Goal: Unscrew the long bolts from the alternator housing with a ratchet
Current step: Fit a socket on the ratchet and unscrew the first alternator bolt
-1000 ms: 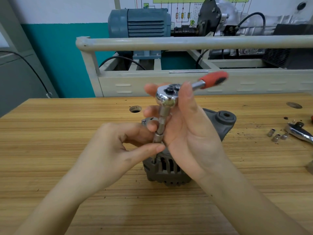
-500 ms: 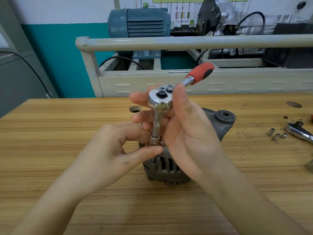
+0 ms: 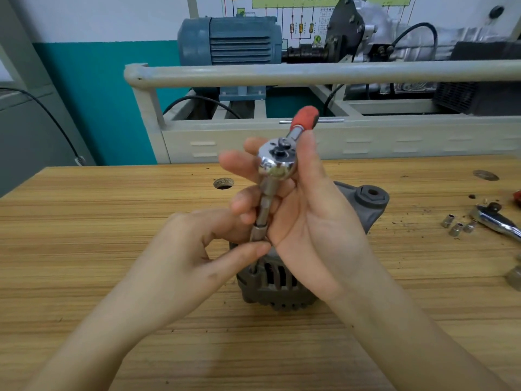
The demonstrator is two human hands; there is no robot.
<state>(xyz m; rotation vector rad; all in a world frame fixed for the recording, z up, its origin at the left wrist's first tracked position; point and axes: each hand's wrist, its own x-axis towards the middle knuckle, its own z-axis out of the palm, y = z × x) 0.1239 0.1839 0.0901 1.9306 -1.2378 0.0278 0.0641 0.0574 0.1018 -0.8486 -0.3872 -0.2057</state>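
A: Task thing first, where is it?
B: Grey alternator housing [image 3: 282,289] sits on the wooden bench [image 3: 84,235], centre of frame, mostly hidden behind both hands. Mounting ear with a hole pokes out right of centre.
A: Bolt?
B: Thin bolt shank [image 3: 253,267] rises from the housing's near-left edge, up into a socket under the left thumb.
A: Ratchet?
B: Ratchet [image 3: 277,162] is above the housing, chrome head facing the camera, red handle pointing toward upper centre. A long extension [image 3: 262,213] runs down from the head, slightly tilted, to the socket.
A: Right hand grip?
B: Right hand [image 3: 304,218] is wrapped round the ratchet head and extension, thumb up the right side of the head, fingers curled behind.
A: Left?
B: Left hand [image 3: 183,263] pinches the lower end of the extension at the socket, thumb across the front, other fingers behind it.
A: Rest?
B: Second ratchet [image 3: 496,221] at the right edge of the bench, three small sockets [image 3: 456,225] just left of it. Round hole [image 3: 223,182] in the bench behind the hands. Blue-grey motor [image 3: 229,40] upper centre, behind a pale rail [image 3: 310,73].
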